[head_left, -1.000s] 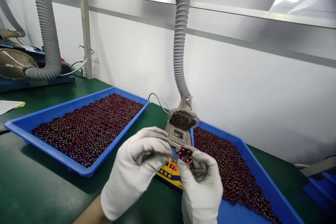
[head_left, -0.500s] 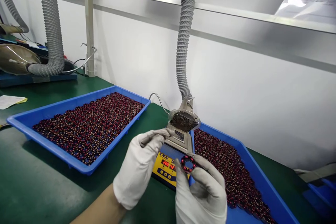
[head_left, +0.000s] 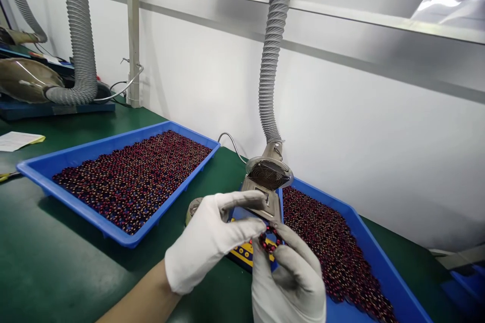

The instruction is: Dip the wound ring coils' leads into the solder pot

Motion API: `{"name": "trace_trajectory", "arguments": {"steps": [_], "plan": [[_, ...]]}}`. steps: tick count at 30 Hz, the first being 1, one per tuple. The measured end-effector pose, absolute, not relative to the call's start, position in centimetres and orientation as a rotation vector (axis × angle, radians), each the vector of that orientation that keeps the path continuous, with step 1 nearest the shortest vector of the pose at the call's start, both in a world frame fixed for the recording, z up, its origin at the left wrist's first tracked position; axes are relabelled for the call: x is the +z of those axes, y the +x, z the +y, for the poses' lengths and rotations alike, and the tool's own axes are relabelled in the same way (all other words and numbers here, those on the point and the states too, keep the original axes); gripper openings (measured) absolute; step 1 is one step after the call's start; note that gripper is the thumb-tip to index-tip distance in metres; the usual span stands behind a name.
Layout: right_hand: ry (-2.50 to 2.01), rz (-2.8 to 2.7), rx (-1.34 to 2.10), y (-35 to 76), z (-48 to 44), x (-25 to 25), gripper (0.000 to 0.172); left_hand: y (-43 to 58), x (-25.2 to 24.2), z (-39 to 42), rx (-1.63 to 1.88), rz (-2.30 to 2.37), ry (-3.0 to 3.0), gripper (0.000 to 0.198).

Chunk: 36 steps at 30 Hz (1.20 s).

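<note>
Both my hands wear white gloves and meet low in the middle of the view. My right hand (head_left: 290,275) pinches a small red wound coil ring (head_left: 270,240) between thumb and fingers. My left hand (head_left: 212,239) has its fingertips closed on the same ring from the left. Behind the hands sits a blue and yellow solder station (head_left: 246,252) with a metal pot and a round fume intake (head_left: 269,174) on a grey ribbed hose (head_left: 272,55).
A blue tray (head_left: 49,166) full of red coil rings lies to the left on the green bench. A second blue tray (head_left: 379,257) of such rings lies to the right. Another hose (head_left: 81,35) and a metal hood (head_left: 26,81) stand far left. A white wall is behind.
My left hand has come back to the ring and now pinches it too. Both hands sank slightly; the view shifted a little to the left.
</note>
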State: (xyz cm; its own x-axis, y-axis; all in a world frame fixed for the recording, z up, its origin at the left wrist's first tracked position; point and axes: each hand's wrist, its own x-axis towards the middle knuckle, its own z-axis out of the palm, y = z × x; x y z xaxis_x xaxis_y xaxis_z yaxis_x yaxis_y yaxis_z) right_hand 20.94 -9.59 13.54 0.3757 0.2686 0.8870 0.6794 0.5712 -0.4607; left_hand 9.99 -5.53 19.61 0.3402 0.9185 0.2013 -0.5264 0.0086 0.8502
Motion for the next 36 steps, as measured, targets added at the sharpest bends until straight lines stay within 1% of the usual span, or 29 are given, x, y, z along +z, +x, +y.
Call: {"name": "trace_trajectory", "arguments": {"steps": [2, 5, 8, 11, 13, 14, 16, 18, 20, 21, 24, 26, 28, 32, 36], "plan": [[-0.959, -1.238, -0.314, 21.1, -9.5, 13.4, 0.041, 10.3, 19.7, -5.5, 1.128, 0.5, 1.019, 0.024], [-0.965, -1.25, -0.28, 21.2, -9.5, 13.4, 0.041, 10.8, 19.3, -5.4, 1.148, 0.521, 0.95, 0.021], [-0.954, -1.216, -0.23, 20.7, -9.4, 13.7, 0.04, 10.9, 18.7, -4.9, 1.312, 0.523, 0.839, 0.023], [-0.917, -1.189, -0.153, 20.3, -9.7, 14.0, 0.044, 10.4, 18.5, -4.3, 1.523, 0.552, 0.739, 0.027], [-0.918, -1.157, -0.087, 20.7, -9.9, 14.2, 0.046, 9.7, 18.4, -4.2, 1.577, 0.617, 0.777, 0.027], [-0.934, -1.137, -0.038, 21.1, -9.9, 14.2, 0.044, 9.2, 18.2, -4.3, 1.561, 0.662, 0.859, 0.025], [-1.015, -1.107, 0.101, 22.8, -9.8, 14.6, 0.036, 8.0, 17.1, -4.6, 1.449, 0.741, 1.183, 0.016], [-1.164, -1.088, 0.282, 25.2, -9.1, 15.3, 0.029, 6.4, 14.8, -5.1, 1.278, 0.766, 1.634, 0.01], [-1.317, -1.093, 0.475, 27.9, -7.8, 16.4, 0.033, 4.8, 11.6, -5.4, 1.131, 0.769, 1.982, 0.018], [-1.367, -1.125, 0.6, 29.3, -6.9, 17.0, 0.037, 4.2, 9.9, -5.5, 0.973, 0.788, 2.089, 0.022], [-1.39, -1.251, 0.76, 32.7, -3.6, 18.2, 0.042, 3.0, 5.4, -5.4, 0.621, 0.874, 2.212, 0.025], [-1.48, -1.382, 0.703, 34.1, -1.2, 18.1, 0.041, 3.1, 3.5, -5.1, 0.538, 0.905, 2.234, 0.024], [-1.601, -1.505, 0.59, 35.0, 1.2, 17.3, 0.037, 3.5, 2.5, -4.7, 0.552, 0.886, 2.255, 0.022], [-1.786, -1.605, 0.454, 36.0, 4.7, 15.4, 0.033, 4.1, 2.1, -4.1, 0.586, 0.803, 2.272, 0.02], [-1.921, -1.678, 0.279, 36.1, 6.3, 14.7, 0.03, 4.1, 2.2, -3.8, 0.57, 0.717, 2.26, 0.024]]}}
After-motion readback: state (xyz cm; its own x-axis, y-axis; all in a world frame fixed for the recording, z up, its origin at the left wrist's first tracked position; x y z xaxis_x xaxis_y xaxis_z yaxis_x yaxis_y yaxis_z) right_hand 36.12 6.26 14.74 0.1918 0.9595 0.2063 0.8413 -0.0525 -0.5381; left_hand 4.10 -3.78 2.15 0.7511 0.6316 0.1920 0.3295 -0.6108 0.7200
